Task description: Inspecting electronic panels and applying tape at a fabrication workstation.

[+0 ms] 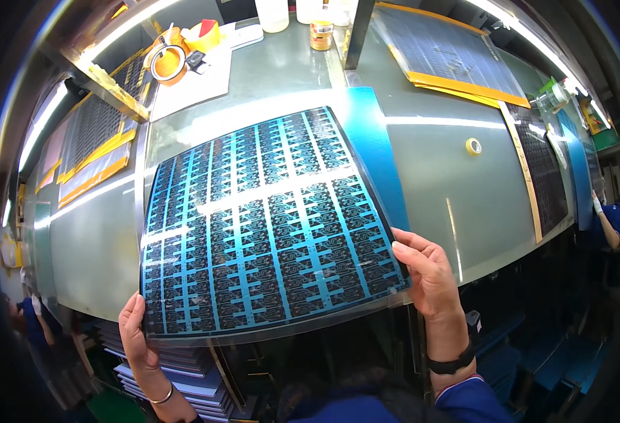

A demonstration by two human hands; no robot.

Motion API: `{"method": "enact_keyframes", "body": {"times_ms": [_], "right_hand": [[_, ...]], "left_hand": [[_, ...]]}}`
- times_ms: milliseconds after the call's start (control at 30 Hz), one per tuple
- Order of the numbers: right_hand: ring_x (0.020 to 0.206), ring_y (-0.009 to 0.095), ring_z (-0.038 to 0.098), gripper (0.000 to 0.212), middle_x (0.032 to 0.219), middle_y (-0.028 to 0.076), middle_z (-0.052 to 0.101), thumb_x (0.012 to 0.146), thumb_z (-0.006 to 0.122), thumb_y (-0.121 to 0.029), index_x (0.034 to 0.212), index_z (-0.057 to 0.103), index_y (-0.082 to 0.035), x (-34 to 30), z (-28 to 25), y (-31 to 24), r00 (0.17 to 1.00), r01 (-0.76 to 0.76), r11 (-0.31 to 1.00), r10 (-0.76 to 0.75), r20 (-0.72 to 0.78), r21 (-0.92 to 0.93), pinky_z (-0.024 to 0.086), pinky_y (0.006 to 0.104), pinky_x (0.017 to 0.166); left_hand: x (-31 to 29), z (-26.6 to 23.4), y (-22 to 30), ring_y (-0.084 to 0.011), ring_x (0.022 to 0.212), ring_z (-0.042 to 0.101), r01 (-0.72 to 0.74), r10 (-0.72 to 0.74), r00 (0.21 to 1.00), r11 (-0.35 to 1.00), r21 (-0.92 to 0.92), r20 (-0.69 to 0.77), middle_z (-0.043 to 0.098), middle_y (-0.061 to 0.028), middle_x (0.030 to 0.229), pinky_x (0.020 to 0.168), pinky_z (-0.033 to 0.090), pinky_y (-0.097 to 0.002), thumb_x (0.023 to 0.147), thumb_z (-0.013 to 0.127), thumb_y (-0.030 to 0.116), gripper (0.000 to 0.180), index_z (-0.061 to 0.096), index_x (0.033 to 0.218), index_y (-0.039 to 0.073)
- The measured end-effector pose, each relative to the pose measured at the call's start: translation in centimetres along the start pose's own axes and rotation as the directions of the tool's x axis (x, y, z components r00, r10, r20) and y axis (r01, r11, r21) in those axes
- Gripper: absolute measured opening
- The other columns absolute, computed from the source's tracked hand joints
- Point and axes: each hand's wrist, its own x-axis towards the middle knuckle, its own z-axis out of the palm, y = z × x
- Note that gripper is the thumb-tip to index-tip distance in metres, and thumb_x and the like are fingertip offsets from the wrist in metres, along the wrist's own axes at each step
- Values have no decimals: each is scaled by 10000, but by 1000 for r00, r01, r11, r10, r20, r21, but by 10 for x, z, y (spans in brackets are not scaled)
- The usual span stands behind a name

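Between my two hands is a large circuit-pattern film (275, 233), with rows of dark circuit shapes over bright blue and a clear margin along its near edge. Whether a separate blue board is held beneath it, I cannot tell. At the near left corner, my left hand (137, 331) is closed on the edge. My right hand (428, 271) pinches the right edge near its lower corner, thumb on top. The sheet is tilted, its far part over the bench. Partly covered by it, a plain blue panel (373, 134) lies on the glossy grey-green bench top (430, 183).
A tape roll (473, 146) lies to the right. Orange-edged film sheets (458, 60) are at the back right, others (98, 155) at the left. A metal post (358, 35) stands behind. Stacked panels (190, 381) sit below the bench. Another person's arm (606, 222) shows far right.
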Motion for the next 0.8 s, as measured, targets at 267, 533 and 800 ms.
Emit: {"method": "enact_keyframes", "body": {"times_ms": [267,533,800], "right_hand": [[922,143,658,354,1048,150,673,917,576,-59,1233,527,93,3,-6,3,999,-28,999,26,-28,-40,556,278,796],[1008,194,629,270,1152,150,624,847,643,8,1116,628,23,-2,-38,36,743,315,344,-669,5,-885,553,280,795],[1226,292,502,305,1274,102,588,812,678,-100,1111,671,-44,-7,-44,72,776,443,-235,-382,501,-865,370,444,1045]], "left_hand": [[5,-2,-5,-123,783,680,57,-57,998,998,-10,21,691,-121,975,682,554,-228,984,460,109,294,561,1181,-85],[-10,-16,-77,-279,1106,580,-214,522,853,326,921,13,584,-171,1243,971,423,-357,912,599,82,327,579,1216,-35],[-34,24,-142,-328,1447,124,-360,331,874,-50,932,355,178,-168,1555,1157,60,-472,1020,274,394,591,227,1482,29]]}}
